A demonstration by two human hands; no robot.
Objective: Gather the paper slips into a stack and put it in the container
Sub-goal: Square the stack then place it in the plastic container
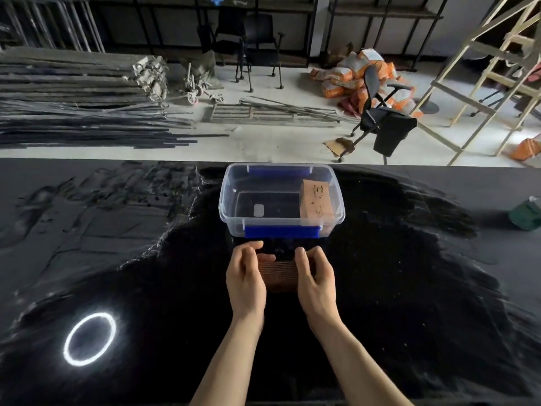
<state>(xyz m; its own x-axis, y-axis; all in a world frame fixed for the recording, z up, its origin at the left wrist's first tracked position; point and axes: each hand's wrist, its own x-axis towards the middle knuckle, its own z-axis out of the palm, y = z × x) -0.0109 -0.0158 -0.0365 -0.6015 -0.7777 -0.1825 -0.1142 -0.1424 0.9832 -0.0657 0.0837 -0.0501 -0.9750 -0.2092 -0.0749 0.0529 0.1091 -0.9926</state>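
A stack of brown paper slips (281,273) stands on edge on the black table, just in front of the container. My left hand (246,276) presses its left side and my right hand (314,278) presses its right side, so both hands grip it. The clear plastic container (231,197) with blue latches sits open right behind my hands. Inside it, another brown stack of slips (316,202) leans against the right wall.
The glossy black table (409,288) reflects a ring light (89,338) at the lower left. A green object (527,213) sits at the table's right edge. Beyond the far edge are a floor with metal bars, chairs, orange bags and a wooden frame.
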